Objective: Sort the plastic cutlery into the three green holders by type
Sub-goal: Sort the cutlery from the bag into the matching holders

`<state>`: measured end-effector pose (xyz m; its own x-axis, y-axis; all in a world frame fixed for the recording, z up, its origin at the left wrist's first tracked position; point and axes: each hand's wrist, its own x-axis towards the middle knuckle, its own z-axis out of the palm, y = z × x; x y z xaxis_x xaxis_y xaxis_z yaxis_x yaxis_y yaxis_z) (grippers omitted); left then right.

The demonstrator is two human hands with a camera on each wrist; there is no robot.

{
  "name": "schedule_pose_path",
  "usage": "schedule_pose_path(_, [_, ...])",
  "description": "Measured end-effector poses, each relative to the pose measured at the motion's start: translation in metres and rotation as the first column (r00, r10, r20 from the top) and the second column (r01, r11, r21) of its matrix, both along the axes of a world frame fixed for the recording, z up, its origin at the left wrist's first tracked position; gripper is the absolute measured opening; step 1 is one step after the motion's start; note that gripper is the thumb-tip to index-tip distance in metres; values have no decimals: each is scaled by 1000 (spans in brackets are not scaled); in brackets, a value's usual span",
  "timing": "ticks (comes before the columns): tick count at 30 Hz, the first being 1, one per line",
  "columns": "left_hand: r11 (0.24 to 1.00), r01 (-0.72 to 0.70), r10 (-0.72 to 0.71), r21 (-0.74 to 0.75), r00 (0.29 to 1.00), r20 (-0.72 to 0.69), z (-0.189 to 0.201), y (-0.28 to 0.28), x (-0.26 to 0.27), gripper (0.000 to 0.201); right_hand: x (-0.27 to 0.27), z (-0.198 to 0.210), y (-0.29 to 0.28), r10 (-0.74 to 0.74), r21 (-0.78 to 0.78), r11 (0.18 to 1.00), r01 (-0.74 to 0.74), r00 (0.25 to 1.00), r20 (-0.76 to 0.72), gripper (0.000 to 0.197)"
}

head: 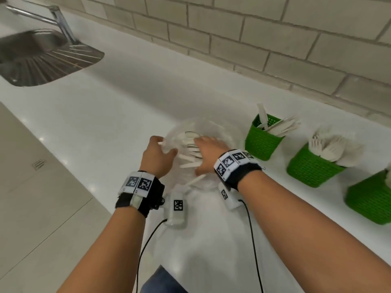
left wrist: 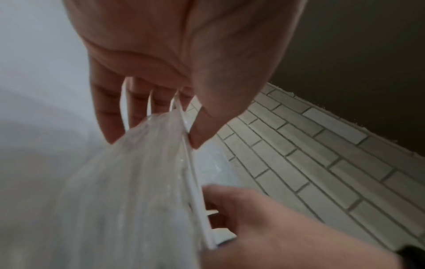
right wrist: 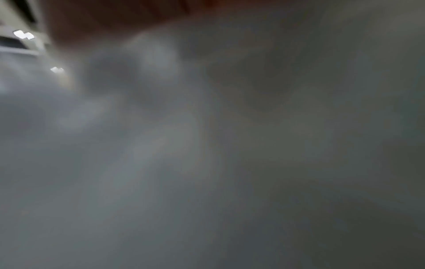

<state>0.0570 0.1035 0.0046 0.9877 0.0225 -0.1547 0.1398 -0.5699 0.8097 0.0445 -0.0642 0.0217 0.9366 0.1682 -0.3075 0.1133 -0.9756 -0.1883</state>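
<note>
A clear plastic bowl (head: 222, 132) on the white counter holds a pile of white plastic cutlery (head: 190, 144). My left hand (head: 165, 145) grips the bowl's near-left rim; in the left wrist view the thumb and fingers of this left hand (left wrist: 165, 127) pinch the clear rim (left wrist: 193, 182). My right hand (head: 208, 153) lies palm down inside the bowl over the cutlery, its fingertips hidden among the pieces. To the right stand three green holders: the nearest (head: 260, 142) with knives (head: 281, 125), the middle one (head: 309, 170) with forks (head: 332, 146), and the third (head: 368, 199) at the frame edge. The right wrist view is only a grey blur.
A steel sink (head: 38, 58) with a faucet (head: 57, 20) sits at the far left of the counter. A tiled wall (head: 254, 39) runs behind the holders. The counter's front edge (head: 88, 182) drops to the floor on my left.
</note>
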Motion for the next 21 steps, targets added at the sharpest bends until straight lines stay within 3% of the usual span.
schedule_pose_path(3, [988,-40,49,-147,997,55,9,-7,0,32,6,-4,16,63,-126,991,-48,991,116,59])
schedule_pose_path(5, [965,-62,70,-254,997,25,10,-10,0,25,4,-8,21,57,-112,993,-41,988,146,57])
schedule_pose_path(7, [941,-96,94,-324,995,-23,8,-8,0,19,3,-11,17,4,5,1000,-4,995,97,63])
schedule_pose_path(9, [901,-161,136,-404,987,-90,6,0,1,12,5,-13,8,-70,159,985,68,998,9,57])
schedule_pose_path(11, [853,-237,178,-466,970,-168,5,9,2,2,8,-12,1,-113,198,973,119,993,-42,53])
schedule_pose_path(16, [852,-252,197,-459,967,-164,3,6,3,7,4,-9,10,11,18,1000,-11,1000,-2,47])
schedule_pose_path(21, [859,-274,255,-433,961,-103,3,11,6,14,4,-5,-6,-71,115,991,65,996,48,42])
